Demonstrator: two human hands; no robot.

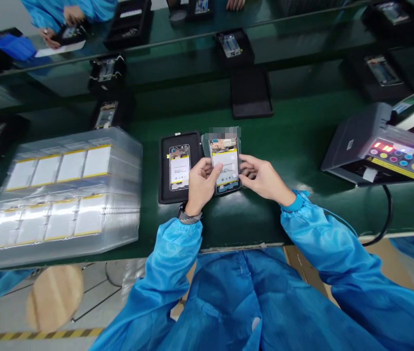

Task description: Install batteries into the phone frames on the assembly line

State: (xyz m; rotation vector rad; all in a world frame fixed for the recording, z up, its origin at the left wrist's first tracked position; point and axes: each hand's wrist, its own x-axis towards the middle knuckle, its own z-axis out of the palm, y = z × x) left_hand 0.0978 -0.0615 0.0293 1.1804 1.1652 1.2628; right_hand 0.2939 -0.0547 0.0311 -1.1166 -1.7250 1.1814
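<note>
the opened phone [229,165] is between the two hands, above the green table [250,224], its long axis pointing away from the person's body. the left hand [200,187] is the nearer one: it is closed on the left edge, with the thumb over the white battery. the right hand [267,181] is half open, fingertips beside the right edge; if they press, one cannot tell. a black tray [164,170] lies just left.

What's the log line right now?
left hand: on phone | right hand: at phone's right edge | second phone: in black tray
</note>
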